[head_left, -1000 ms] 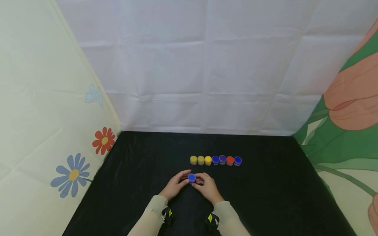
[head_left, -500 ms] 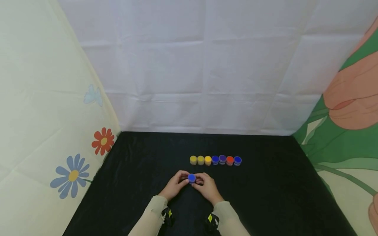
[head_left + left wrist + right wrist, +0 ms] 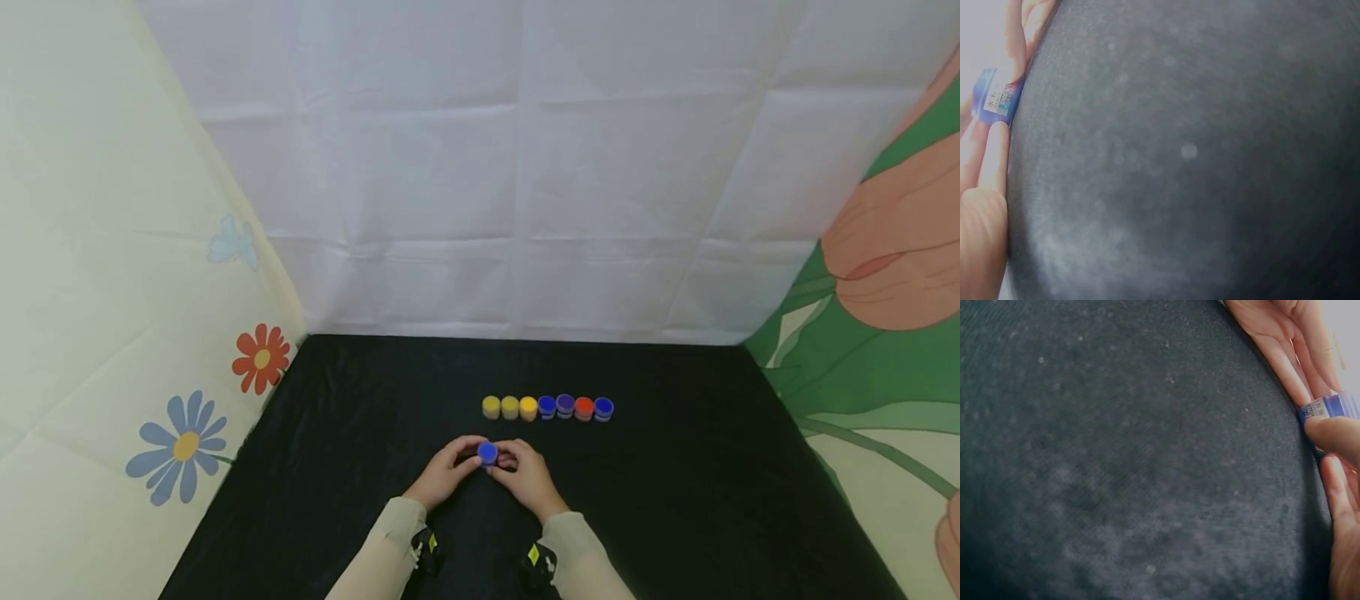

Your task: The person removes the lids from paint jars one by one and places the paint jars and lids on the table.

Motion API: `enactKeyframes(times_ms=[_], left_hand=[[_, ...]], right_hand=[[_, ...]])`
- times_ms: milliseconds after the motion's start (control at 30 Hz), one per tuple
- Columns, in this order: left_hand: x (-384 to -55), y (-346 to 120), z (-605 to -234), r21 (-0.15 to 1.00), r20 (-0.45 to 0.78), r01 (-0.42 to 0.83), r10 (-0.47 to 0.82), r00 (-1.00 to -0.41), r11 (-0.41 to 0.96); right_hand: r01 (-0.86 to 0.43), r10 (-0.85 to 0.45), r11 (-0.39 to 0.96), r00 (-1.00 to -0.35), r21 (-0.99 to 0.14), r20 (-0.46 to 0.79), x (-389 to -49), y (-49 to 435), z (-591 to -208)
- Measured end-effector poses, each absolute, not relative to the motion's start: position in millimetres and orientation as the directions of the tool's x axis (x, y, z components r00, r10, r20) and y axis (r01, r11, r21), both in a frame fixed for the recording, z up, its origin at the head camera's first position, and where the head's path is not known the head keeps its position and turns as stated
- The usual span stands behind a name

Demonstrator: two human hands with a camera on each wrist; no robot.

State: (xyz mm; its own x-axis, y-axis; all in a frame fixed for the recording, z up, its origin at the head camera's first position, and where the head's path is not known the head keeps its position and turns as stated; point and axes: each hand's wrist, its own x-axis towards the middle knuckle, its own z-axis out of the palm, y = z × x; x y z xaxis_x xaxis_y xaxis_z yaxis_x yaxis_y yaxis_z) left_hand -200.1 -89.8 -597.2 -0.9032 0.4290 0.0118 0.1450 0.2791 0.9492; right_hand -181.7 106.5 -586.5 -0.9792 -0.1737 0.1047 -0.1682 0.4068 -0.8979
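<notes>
Between the two hands, low in the middle of the head view, stands a small blue paint jar (image 3: 487, 453) with a round lid. My left hand (image 3: 441, 477) holds it from the left, thumb at the near side and fingers at the far side. From the right, my right hand (image 3: 527, 477) grips the same jar between thumb and fingers. In the left wrist view the jar (image 3: 999, 97) shows a white printed label, partly covered by fingers. The right wrist view shows the jar (image 3: 1317, 411) by the black cloth, a thumb across it.
Beyond the hands, a row of small jars runs side by side: yellow-lidded ones (image 3: 510, 407) at left, then blue, purple (image 3: 565, 406), red (image 3: 584, 408) and blue (image 3: 603, 409). Black cloth (image 3: 675, 500) covers the table. A white sheet (image 3: 517, 167) hangs behind, patterned cloths at the sides.
The left fingers at the far side of the jar have shifted slightly nearer. The jar, the right hand and the row of jars stay in place.
</notes>
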Motion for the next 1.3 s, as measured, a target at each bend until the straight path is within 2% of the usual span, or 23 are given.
enactKeyframes(times_ms=[500,700,1033,1133,1300], left_hand=[[-200.2,-88.1,-596.2,0.948,-0.005,0.127,0.411,-0.912,0.292],[-193.4,-84.6,-581.6,0.954,-0.011,0.109,0.399,-0.917,0.278],[-195.9,-89.9,-595.4,0.967,0.029,0.125,0.388,-0.921,0.224],[-194.8,-90.0,-592.6,0.967,0.064,0.150,0.371,-0.927,0.208],[-196.4,-89.3,-581.5,0.925,0.158,0.265,0.358,-0.920,0.274]], right_hand=[[-0.164,-0.173,0.394,-0.980,-0.904,0.103,-181.7,107.0,-586.4],[-0.171,-0.171,0.392,-0.979,-0.904,0.110,-181.4,106.6,-586.4],[-0.185,-0.174,0.391,-0.977,-0.902,0.125,-180.5,105.5,-586.6],[-0.177,-0.175,0.385,-0.978,-0.906,0.117,-179.8,105.0,-586.2],[-0.186,-0.173,0.381,-0.977,-0.906,0.128,-180.1,105.8,-586.2]])
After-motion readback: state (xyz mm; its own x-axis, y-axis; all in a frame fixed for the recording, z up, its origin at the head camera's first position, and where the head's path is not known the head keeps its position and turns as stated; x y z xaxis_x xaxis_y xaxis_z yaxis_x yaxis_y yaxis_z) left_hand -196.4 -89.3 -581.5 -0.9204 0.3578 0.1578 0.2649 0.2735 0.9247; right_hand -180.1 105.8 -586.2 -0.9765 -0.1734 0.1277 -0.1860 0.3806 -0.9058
